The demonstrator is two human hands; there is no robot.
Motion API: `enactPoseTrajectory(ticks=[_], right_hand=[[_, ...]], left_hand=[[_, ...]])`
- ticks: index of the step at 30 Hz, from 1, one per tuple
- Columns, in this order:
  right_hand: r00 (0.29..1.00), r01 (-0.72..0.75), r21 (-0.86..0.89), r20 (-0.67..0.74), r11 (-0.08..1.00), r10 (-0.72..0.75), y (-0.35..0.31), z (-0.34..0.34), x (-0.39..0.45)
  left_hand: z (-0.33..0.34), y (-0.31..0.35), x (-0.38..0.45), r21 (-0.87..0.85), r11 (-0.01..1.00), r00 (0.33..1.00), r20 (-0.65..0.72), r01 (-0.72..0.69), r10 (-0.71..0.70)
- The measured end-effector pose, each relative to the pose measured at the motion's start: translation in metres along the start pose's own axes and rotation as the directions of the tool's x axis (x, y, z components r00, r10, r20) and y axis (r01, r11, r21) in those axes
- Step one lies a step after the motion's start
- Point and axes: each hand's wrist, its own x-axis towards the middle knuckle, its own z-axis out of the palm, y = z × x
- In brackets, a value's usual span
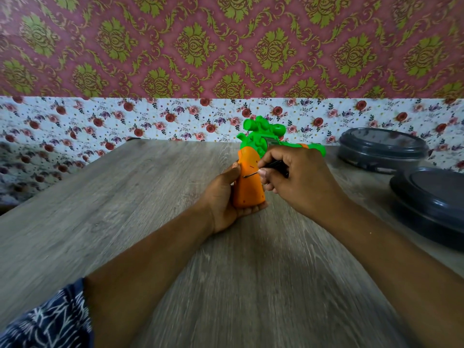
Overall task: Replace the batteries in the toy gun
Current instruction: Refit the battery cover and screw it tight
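A toy gun [251, 172] with an orange grip and a green body and barrel stands grip-down above the wooden table [125, 209]. My left hand [223, 199] cups the bottom and left side of the orange grip. My right hand [298, 179] is closed on a small screwdriver [272, 165] with a black handle. Its thin metal tip touches the side of the orange grip. The green barrel points to the right, behind my right hand. No batteries are visible.
Two dark grey round lidded containers sit at the right: one at the back [381, 149], one nearer [431, 204] at the table's right edge. A floral-papered wall [150, 119] stands right behind the table.
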Motion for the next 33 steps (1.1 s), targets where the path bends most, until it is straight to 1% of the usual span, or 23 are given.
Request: enactPoseTrajectory(ticks=[2,3,5,6,7,9,12,14,17,19,21,22,23,24,25,27,29,31,33], right_hand=[[0.999,0.037,-0.103,-0.003,0.994,-0.038,0.000,-0.001,0.000],[0.999,0.052,-0.202,0.005,0.978,-0.052,0.000,-0.001,-0.001],[0.996,0.087,-0.432,0.014,0.898,-0.090,-0.001,0.000,-0.002],[0.994,0.101,-0.504,0.017,0.858,-0.108,-0.002,0.000,-0.002],[0.993,0.109,-0.533,0.024,0.839,-0.113,-0.003,-0.001,-0.003],[0.994,0.107,-0.498,0.060,0.861,-0.089,-0.003,-0.003,-0.002],[0.990,0.102,-0.322,0.127,0.941,-0.064,-0.004,-0.005,0.000],[0.986,0.115,-0.287,0.147,0.951,-0.075,-0.006,-0.006,0.002],[0.990,0.122,-0.349,0.104,0.929,-0.091,-0.003,-0.010,0.004],[0.995,0.098,-0.472,0.052,0.876,-0.084,-0.001,-0.012,0.004],[0.988,0.134,-0.582,0.017,0.802,-0.153,-0.001,-0.011,0.000],[0.983,0.148,-0.613,0.002,0.776,-0.186,-0.003,-0.010,-0.001],[0.983,0.146,-0.629,0.007,0.763,-0.183,-0.006,-0.009,-0.001],[0.988,0.140,-0.625,0.034,0.768,-0.153,-0.010,-0.008,-0.002],[0.990,0.142,-0.584,0.074,0.799,-0.122,-0.011,-0.007,-0.002],[0.990,0.121,-0.443,0.120,0.888,-0.075,-0.008,-0.007,0.000],[0.989,0.107,-0.365,0.133,0.925,-0.062,-0.008,-0.007,0.001],[0.990,0.121,-0.379,0.108,0.917,-0.086,-0.008,-0.007,0.001],[0.994,0.110,-0.455,0.058,0.884,-0.094,-0.007,-0.009,0.002]], left_hand=[[-0.001,0.000,0.001,0.013,1.000,1.000,0.005,-0.004,0.004],[-0.001,0.000,0.001,0.018,1.000,1.000,0.011,-0.006,0.006],[-0.001,-0.002,0.000,0.035,0.999,1.000,0.015,-0.018,0.018],[0.000,-0.002,0.000,0.043,0.999,1.000,0.017,-0.026,0.025],[0.000,-0.002,0.000,0.050,0.998,0.999,0.020,-0.030,0.029],[0.001,-0.002,-0.001,0.060,0.998,0.999,0.024,-0.033,0.032],[0.002,-0.001,-0.002,0.080,0.996,0.999,0.016,-0.035,0.034],[0.003,-0.001,-0.001,0.092,0.995,0.999,0.018,-0.037,0.036],[0.002,-0.002,0.000,0.104,0.993,0.998,0.029,-0.051,0.048],[0.001,-0.002,0.000,0.113,0.992,0.998,0.029,-0.054,0.051],[0.001,-0.003,0.001,0.115,0.992,0.998,0.028,-0.057,0.054],[0.001,-0.002,0.001,0.106,0.993,0.998,0.024,-0.057,0.055],[0.001,-0.002,0.002,0.099,0.993,0.998,0.023,-0.056,0.054],[0.000,-0.002,0.002,0.099,0.994,0.998,0.023,-0.054,0.052],[0.000,-0.002,0.002,0.107,0.993,0.998,0.024,-0.051,0.049],[0.001,-0.002,0.001,0.114,0.992,0.999,0.024,-0.047,0.044],[0.001,-0.002,0.000,0.111,0.993,0.999,0.025,-0.046,0.044],[0.002,-0.002,-0.001,0.112,0.992,0.999,0.022,-0.048,0.046],[0.002,-0.002,-0.001,0.112,0.992,0.999,0.022,-0.051,0.049]])
